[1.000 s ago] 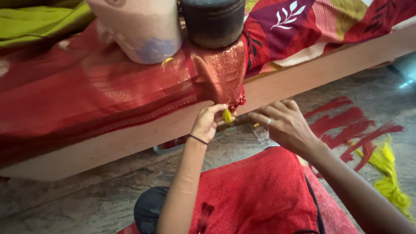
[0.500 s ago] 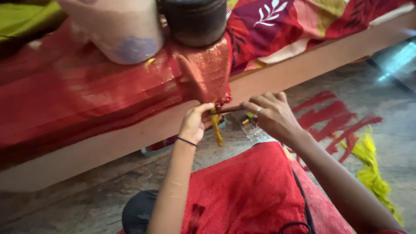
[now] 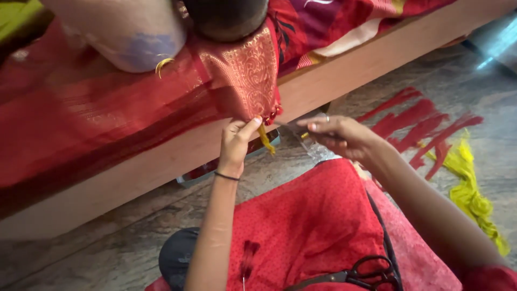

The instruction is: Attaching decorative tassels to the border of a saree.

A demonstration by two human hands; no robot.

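At the edge of the bed [image 3: 377, 70], as seen from the head camera, a red and gold sari border [image 3: 245, 75] is draped over the wooden rail, and its fringe is being worked. The left hand [image 3: 236, 143] is closed in a pinch on a short yellow tassel [image 3: 265, 139] hanging from the border's lower corner. The right hand [image 3: 339, 134] is closed on a thin tool [image 3: 293, 128], apparently a needle or hook, whose tip is pointed toward the tassel; what exactly is gripped cannot be told.

For the knotting to be done well, it is judged that the tassel should be kept taut by the left pinch while the tool is guided close under the hem, so that no neighbouring threads are caught.

On the bed, a dark round pot [image 3: 226, 19] is set on the cloth, beside a pale rounded vessel [image 3: 129, 32]; their contents cannot be seen. Black-handled scissors [image 3: 366, 275] are rested on the red lap cloth [image 3: 312, 226]. Loose red threads [image 3: 420, 124] and yellow threads [image 3: 474, 194] are spread on the floor [image 3: 107, 253].
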